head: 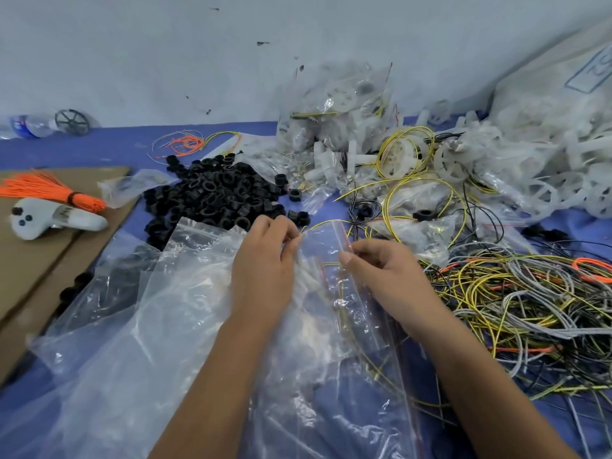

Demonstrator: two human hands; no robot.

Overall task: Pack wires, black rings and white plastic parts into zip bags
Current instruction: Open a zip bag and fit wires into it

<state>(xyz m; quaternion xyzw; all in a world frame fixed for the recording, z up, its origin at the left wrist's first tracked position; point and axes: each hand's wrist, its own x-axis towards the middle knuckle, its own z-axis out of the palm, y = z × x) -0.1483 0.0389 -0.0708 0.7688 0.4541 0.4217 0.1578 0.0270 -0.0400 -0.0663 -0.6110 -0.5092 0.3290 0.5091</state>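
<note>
Blue surface (126,150) runs back to a pale wall. Far left on it: a clear plastic bottle (28,125) lying down, a dark spoked wheel (72,121) beside it. Left edge: flat cardboard (39,270) carrying an orange bundle of ties (49,190) and a white handheld controller (49,217). Centre: heap of black rings (215,197). A few loose wires (188,144) behind it. Near side: loose clear plastic bags (159,326) spread wide. Far centre: filled zip bags (334,111) stacked up. Far right: pile of white plastic parts (516,167). Right: big tangle of yellow, grey, black and orange wires (516,303).
</note>
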